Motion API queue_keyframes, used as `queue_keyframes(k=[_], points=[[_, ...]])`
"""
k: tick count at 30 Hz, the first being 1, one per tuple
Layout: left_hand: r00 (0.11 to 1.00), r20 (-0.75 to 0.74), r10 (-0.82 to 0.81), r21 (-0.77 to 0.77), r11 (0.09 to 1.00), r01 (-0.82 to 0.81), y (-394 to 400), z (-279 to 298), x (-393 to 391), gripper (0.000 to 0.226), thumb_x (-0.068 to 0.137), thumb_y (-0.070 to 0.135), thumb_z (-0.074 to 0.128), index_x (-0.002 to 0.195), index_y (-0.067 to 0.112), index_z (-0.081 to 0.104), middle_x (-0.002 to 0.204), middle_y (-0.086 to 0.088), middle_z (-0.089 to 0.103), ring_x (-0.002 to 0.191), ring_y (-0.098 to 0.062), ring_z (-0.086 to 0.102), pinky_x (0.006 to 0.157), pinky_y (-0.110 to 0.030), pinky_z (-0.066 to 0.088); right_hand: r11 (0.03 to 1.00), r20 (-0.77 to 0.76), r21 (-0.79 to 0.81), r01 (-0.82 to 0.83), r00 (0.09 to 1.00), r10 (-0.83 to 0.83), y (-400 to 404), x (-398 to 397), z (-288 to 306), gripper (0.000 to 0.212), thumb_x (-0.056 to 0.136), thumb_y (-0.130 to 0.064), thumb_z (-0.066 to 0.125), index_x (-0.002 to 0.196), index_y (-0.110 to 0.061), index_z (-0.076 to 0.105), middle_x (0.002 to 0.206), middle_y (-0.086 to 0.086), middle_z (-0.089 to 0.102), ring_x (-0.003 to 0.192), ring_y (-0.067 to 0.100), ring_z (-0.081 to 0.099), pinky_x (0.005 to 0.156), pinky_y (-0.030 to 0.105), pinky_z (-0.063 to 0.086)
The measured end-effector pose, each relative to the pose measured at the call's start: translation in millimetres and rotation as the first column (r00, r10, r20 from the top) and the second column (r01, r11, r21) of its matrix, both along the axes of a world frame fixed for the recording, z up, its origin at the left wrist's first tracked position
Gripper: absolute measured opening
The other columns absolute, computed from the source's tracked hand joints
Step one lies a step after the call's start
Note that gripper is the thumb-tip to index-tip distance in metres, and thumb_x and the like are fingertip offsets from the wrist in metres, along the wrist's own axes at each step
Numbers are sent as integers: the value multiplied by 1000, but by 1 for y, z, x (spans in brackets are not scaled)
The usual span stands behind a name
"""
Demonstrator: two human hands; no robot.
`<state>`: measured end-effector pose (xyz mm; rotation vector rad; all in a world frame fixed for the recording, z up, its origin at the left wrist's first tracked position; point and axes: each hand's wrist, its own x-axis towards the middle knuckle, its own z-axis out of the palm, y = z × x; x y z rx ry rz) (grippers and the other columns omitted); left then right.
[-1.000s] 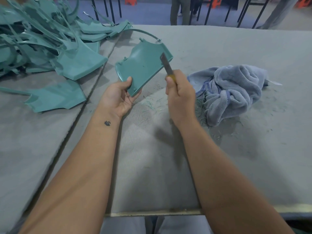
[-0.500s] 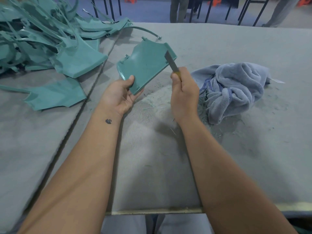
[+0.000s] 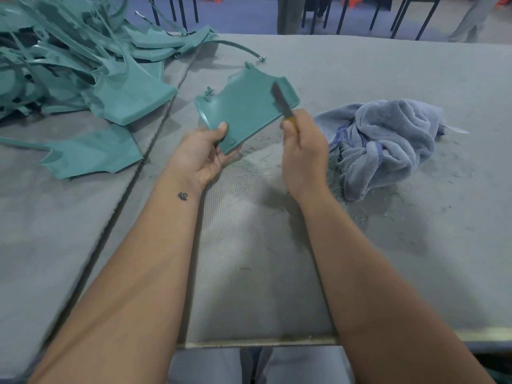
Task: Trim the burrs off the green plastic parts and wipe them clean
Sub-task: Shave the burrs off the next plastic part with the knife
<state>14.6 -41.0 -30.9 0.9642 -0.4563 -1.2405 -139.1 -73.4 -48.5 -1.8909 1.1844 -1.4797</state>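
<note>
- The knife (image 3: 279, 99) blade has slid down the part's (image 3: 246, 109) right edge over the last 1 s, so the trimming stroke is under way
- Right hand (image 3: 303, 151) clamps the knife handle; left hand (image 3: 203, 153) pinches the part's near corner, just left of the cloth (image 3: 388, 142)
- Wiping likely follows; the pile (image 3: 69, 59) waits far left of the cloth

Soft, even light falls from above, leaving the grey table (image 3: 360, 65) moderately bright with no glare. Diffuse shadows lie beneath both forearms and beside the blue cloth (image 3: 388, 145). Motion blur smears the knife blade (image 3: 279, 98) and the pile of green parts (image 3: 69, 56) at the far left corner. Wide-angle distortion bows the table's far edge, and the near corners look soft.
</note>
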Motion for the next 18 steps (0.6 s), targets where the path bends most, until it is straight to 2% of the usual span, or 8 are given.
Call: queue_keyframes(k=[3,5,7,10,13,15,16,18], points=[[998,56,-23,9,1000,23,-1,-2,-1,16,100,1,44,111,6,54,71,-2,74,61,-13,71,52,-26,58,986,201,154,63,975,-94,-8,-8,2,31,100,-10,43,73,-25,41,63,-8,38,56,4,33,53,21,29],[999,44,-21,-2,1000,21,0,-1,-1,19,100,1,44,113,7,56,77,-2,74,65,-12,72,52,-23,57,973,349,223,66,926,-143,-12,-11,5,29,99,-9,43,73,-22,42,64,1,39,59,12,35,55,29,32],[998,54,-15,-16,1000,16,0,-1,-2,21,99,0,44,112,9,58,89,-3,73,72,-12,72,55,-24,57,966,454,250,67,873,-178,-14,-13,8,24,98,-7,42,76,-17,45,63,2,41,55,10,36,53,27,34],[983,184,4,-44,999,4,1,0,-6,24,98,2,47,107,20,61,93,4,73,76,-10,71,58,-26,56,960,477,279,32,863,-168,-13,-12,10,24,98,-9,42,77,-17,49,61,0,44,52,6,38,51,21,35],[914,369,170,-156,980,-120,2,5,-6,27,97,7,52,104,29,65,91,15,73,83,-6,70,67,-29,59,946,467,322,-25,874,-136,-12,-11,11,24,99,-11,43,78,-19,52,64,1,47,61,13,41,62,31,35],[826,460,327,-301,932,-201,3,7,-3,32,97,5,51,110,32,64,98,19,73,94,-3,68,82,-30,58,937,494,343,-68,861,-118,-12,-11,13,24,99,-12,44,78,-18,52,66,2,47,62,14,39,62,32,32],[733,547,405,-351,906,-238,4,8,-1,35,97,6,51,114,33,64,103,19,71,98,-1,66,88,-28,56,932,509,349,-93,854,-106,-11,-11,14,23,99,-14,44,78,-17,51,68,3,46,61,14,37,60,30,31],[439,757,484,-402,875,-270,5,5,5,41,93,4,51,123,28,66,112,12,69,104,-3,62,94,-22,49,918,532,365,-153,844,-71,-9,-11,15,21,100,-17,44,80,-17,49,69,2,46,57,12,36,54,25,31]])
